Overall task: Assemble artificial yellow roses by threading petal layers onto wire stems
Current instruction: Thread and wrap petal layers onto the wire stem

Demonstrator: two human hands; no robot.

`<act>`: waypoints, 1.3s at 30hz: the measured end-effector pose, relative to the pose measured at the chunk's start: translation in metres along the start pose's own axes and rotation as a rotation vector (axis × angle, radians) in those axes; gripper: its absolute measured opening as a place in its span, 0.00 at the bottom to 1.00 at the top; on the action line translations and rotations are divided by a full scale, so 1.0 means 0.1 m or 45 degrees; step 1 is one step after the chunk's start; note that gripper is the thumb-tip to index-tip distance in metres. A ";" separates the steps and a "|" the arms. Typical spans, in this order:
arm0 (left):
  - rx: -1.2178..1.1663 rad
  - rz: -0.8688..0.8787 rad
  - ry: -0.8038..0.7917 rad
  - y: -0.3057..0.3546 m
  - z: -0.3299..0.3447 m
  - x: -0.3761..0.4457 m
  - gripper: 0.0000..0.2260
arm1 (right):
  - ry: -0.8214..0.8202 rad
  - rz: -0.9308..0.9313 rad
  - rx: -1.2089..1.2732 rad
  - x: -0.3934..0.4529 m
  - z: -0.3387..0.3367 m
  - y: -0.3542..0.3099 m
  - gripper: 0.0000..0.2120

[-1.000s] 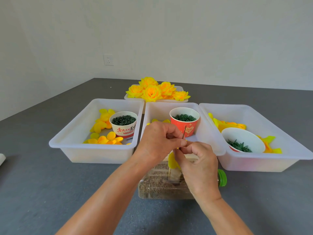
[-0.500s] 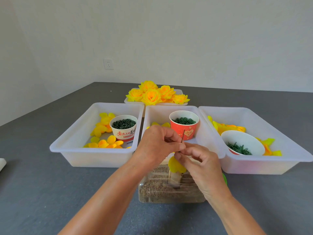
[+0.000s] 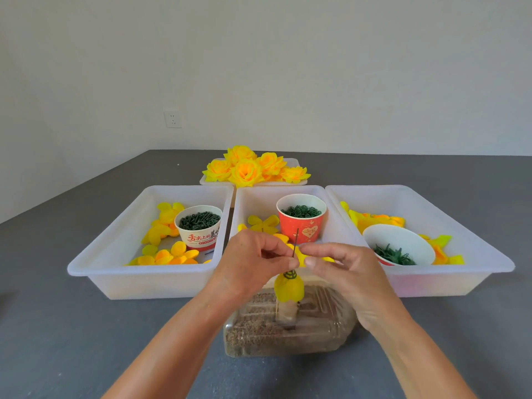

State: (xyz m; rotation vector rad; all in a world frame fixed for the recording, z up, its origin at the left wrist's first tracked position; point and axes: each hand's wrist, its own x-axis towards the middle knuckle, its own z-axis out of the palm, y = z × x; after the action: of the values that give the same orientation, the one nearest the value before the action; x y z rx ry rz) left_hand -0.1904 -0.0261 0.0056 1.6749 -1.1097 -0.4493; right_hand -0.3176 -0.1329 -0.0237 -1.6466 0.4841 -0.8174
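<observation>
A thin dark wire stem point(image 3: 295, 240) stands upright from a clear sand-filled bottle point(image 3: 288, 332) lying on the table. A yellow bud point(image 3: 288, 287) with a green ring on top sits low on the wire. Above it, a yellow petal layer point(image 3: 303, 256) is threaded on the wire. My left hand point(image 3: 253, 263) pinches this layer from the left and my right hand point(image 3: 345, 272) pinches it from the right. Both hands hide most of the layer.
Three white bins stand behind the bottle: the left bin point(image 3: 115, 254) with petals and a cup of green parts point(image 3: 198, 226), the middle bin point(image 3: 259, 197) with a red cup point(image 3: 300, 218), the right bin point(image 3: 460, 254) with a white bowl point(image 3: 400, 246). Finished roses point(image 3: 253, 168) lie on a far tray.
My hands have parted slightly and lifted, showing the bud and green ring beneath them. The petal layer now sits spread on the wire between my fingertips.
</observation>
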 end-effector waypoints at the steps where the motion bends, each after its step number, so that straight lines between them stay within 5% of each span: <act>1: 0.005 -0.012 -0.002 -0.02 0.01 -0.01 0.09 | 0.083 -0.020 -0.046 0.07 -0.06 -0.01 0.08; 5: 0.003 -0.037 -0.018 -0.07 0.02 -0.03 0.05 | 0.172 -0.027 -0.276 0.39 -0.18 -0.02 0.06; 18: -0.069 -0.031 -0.063 -0.13 0.00 -0.01 0.06 | -0.460 0.222 -1.615 1.20 0.11 0.38 0.11; 23: -0.068 -0.023 -0.059 -0.15 0.00 -0.01 0.05 | -0.329 0.239 -1.534 1.21 0.14 0.50 0.04; 26: -0.061 -0.019 -0.054 -0.16 0.00 -0.01 0.04 | -0.151 0.236 -1.334 1.24 0.06 0.41 0.10; 30: -0.065 -0.015 -0.056 -0.16 0.00 -0.01 0.04 | -0.012 0.227 -0.961 1.19 -0.08 0.26 0.05; 39: -0.039 0.004 -0.053 -0.14 -0.01 -0.01 0.03 | 0.073 0.320 -0.566 1.06 -0.13 0.23 0.06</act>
State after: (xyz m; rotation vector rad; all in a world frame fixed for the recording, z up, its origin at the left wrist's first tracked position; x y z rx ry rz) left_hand -0.1835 -0.0243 -0.0069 1.6432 -1.1300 -0.4991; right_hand -0.2532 -0.2212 -0.0186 -1.9181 0.9452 -0.5964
